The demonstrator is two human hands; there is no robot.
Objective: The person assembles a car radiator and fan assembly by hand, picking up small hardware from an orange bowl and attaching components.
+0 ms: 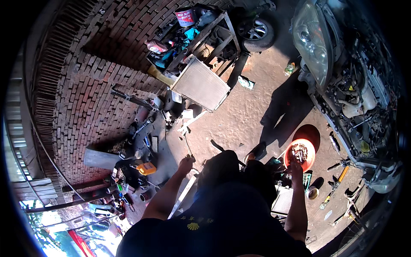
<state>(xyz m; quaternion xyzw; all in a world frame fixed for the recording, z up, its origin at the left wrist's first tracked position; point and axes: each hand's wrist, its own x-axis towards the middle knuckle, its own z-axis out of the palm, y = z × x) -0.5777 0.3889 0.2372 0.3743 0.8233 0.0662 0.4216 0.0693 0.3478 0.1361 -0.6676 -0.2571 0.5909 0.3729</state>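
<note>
My left hand [186,165] is closed round the lower end of a long, thin metal tool [188,145]; its exact kind is too small to tell. The tool's shaft points away from me over the dirt floor. On the right, my right hand [295,166] reaches to the near rim of an orange plastic basin [310,148]. Small dark metal parts [299,152] lie heaped in the basin. Shadow hides the fingers of this hand, so whether they grip a part does not show.
A car's open front end with a headlight [316,47] stands at right. A radiator [201,83] leans on a cluttered metal rack, with a wheel [258,32] beyond. A yellow jug [146,168] stands at left by the brick wall. Tools and a can [313,193] lie near the basin.
</note>
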